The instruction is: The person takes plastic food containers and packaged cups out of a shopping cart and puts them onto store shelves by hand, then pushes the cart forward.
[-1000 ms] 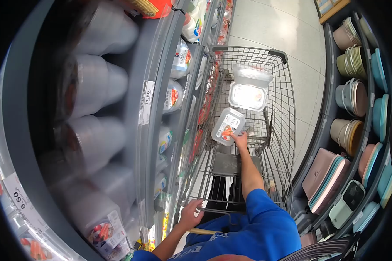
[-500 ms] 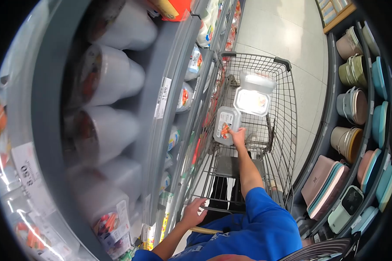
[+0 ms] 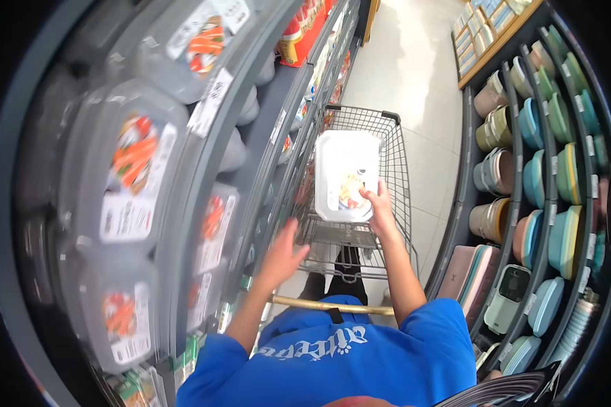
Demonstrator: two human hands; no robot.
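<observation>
My right hand (image 3: 381,203) grips the lower right edge of a white plastic container (image 3: 336,163), which has a food picture on its label. The container is held up over the wire shopping cart (image 3: 402,163) and hides much of the basket. To its lower left, my left hand (image 3: 283,254) is raised with fingers apart and nothing in it, near the shelf side of the cart. A tan bar (image 3: 319,306) crosses in front of my blue shirt.
At the left, a shelf holds packs of clear containers (image 3: 134,169) with food-picture labels. Shelves at the right carry buckets (image 3: 493,171) and coloured boxes (image 3: 565,237). A tiled floor (image 3: 424,88) runs ahead, beside a wooden-framed display (image 3: 485,34).
The right hand now holds a white container raised nearer to the camera, above the cart. My left hand has come off the cart's handle and moved up. The view has shifted.
</observation>
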